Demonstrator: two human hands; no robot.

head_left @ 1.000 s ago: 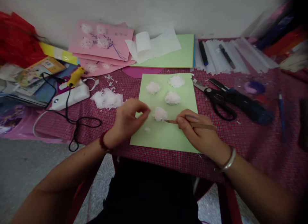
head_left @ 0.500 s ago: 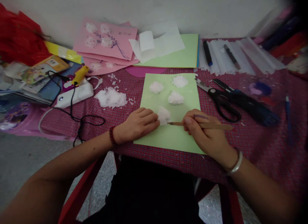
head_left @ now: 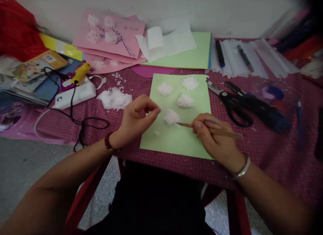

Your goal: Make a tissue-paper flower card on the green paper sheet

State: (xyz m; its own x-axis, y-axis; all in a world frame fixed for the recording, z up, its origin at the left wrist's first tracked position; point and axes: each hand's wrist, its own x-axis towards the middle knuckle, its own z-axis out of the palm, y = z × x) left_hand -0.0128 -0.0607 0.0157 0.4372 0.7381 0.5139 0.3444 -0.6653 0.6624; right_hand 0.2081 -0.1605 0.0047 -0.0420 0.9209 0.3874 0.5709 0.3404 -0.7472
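Clamping a wooden stick (head_left: 225,132) between thumb and fingers, the right hand (head_left: 214,137) sits over the right edge of a green sheet (head_left: 176,142). The stick's tip points left, at the near edge of a white tuft (head_left: 172,116) lying between both hands. Just left of that tuft, the left hand (head_left: 136,118) has thumb and forefinger close together; whether they pinch anything, I cannot tell.

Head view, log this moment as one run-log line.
Left hand: left of nearest large puff, grip unclear | Right hand: holds stick, tip by that puff | Green sheet: beneath puff | Scissors: right of sheet
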